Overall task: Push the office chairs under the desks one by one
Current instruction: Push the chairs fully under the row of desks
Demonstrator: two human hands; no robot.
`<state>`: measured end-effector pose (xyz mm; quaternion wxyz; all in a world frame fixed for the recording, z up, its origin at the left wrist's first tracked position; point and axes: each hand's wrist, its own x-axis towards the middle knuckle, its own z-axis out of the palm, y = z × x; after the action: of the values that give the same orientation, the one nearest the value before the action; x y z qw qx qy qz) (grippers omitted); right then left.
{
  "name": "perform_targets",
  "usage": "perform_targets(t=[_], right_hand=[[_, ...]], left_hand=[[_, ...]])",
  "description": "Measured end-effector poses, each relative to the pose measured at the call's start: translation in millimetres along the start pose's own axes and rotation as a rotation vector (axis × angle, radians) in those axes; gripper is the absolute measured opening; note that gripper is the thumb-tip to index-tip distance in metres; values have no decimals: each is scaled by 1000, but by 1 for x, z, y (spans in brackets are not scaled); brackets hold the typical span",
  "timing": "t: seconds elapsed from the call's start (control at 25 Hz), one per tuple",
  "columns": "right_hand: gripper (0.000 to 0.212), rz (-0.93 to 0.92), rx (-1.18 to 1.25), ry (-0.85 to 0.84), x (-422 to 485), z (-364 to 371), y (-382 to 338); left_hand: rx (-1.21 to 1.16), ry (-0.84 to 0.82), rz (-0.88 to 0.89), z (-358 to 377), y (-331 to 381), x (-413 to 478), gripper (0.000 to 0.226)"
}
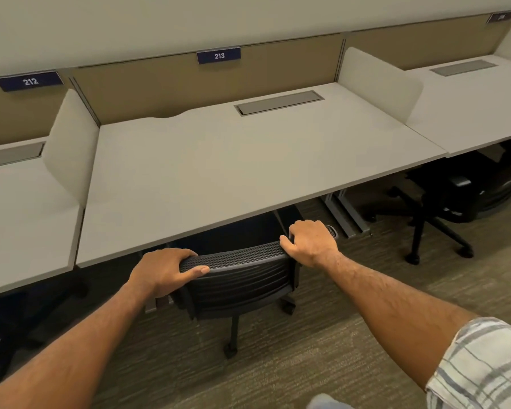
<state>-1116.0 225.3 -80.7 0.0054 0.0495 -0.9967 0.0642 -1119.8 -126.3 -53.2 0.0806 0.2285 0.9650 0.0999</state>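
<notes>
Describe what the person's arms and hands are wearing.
Both hands, left hand and right hand, are bare: no gloves, rings or watch visible. Both forearms are uncovered. Only the right arm shows clothing: a rolled or short plaid sleeve, whitish with grey-blue stripes. No left sleeve is in view.

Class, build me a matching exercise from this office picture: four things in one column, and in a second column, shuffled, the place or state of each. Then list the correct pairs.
Things:
1. left hand
2. sign 213
3. grey cable hatch
4. chair on the right

Places or states:
A. fixed on the tan back panel
B. set flat into the desktop
C. partly under the neighbouring desk, nobody holding it
D. gripping the top of the mesh chair back

Pairs: 1-D, 2-A, 3-B, 4-C
</notes>
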Motion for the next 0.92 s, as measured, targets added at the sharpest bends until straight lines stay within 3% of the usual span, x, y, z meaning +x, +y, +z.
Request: perform_targets(t=[0.32, 0.52, 0.92], right_hand=[[48, -56, -2, -57, 44, -11, 84], [50, -156, 14, -60, 77, -17, 148], [69, -186, 50, -96, 118, -20, 205]], left_hand=[[-61, -23, -59, 11, 53, 65, 98], [-124, -118, -233, 21, 104, 116, 99], [-44, 127, -318, 35, 126, 170, 64]])
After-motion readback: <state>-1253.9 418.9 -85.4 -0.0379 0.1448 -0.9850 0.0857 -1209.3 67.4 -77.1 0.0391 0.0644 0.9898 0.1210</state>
